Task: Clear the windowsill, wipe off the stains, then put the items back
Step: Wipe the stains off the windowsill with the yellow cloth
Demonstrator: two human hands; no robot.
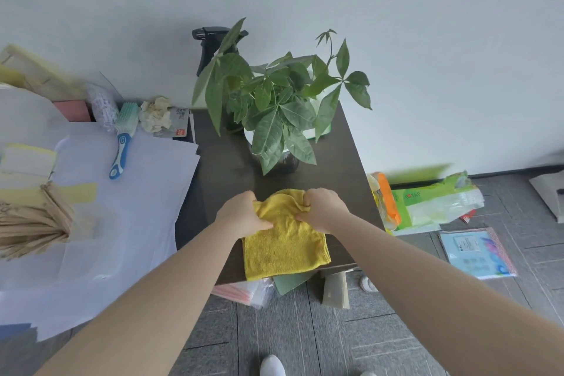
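fingers of left hand (241,214) and right hand (323,210) pinch the fuzzy yellow cloth (285,246), bunching its top edge.

Yellow cloth (285,241) in my hands: fuzzy, matt microfibre (looks soft). Dark tabletop (225,168): smooth, matt wood-look. At ten o'clock, brush (120,146): glossy blue-white plastic handle. At twelve o'clock, spray bottle (210,43): black plastic, slight sheen.

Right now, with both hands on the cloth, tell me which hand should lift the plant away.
Probably the right hand: it sits slightly nearer the potted plant. The left hand can keep the yellow cloth.
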